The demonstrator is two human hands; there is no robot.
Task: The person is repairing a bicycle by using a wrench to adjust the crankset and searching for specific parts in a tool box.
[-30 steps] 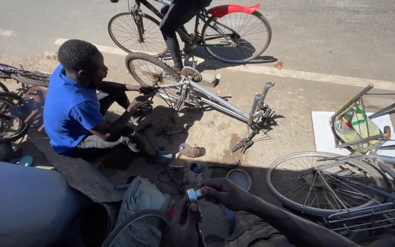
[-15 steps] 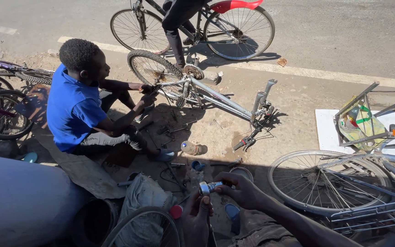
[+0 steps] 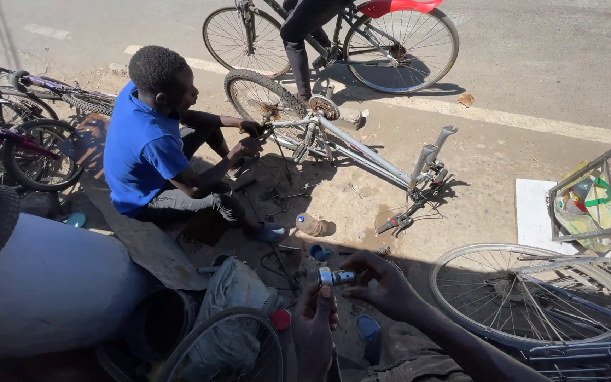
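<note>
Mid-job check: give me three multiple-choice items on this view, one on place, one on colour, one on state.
1. Where is the small silver metal cylinder?
A. between both hands
B. on the road
C. in the wire basket

2. What colour is the co-worker's shirt?
A. red
B. blue
C. white

3. How does the grey bicycle frame stand?
A. upright on two wheels
B. hung up
C. upside down on the ground

A: left hand and right hand pinch it.
B: blue fabric shows.
C: its handlebar rests on dirt.
</note>
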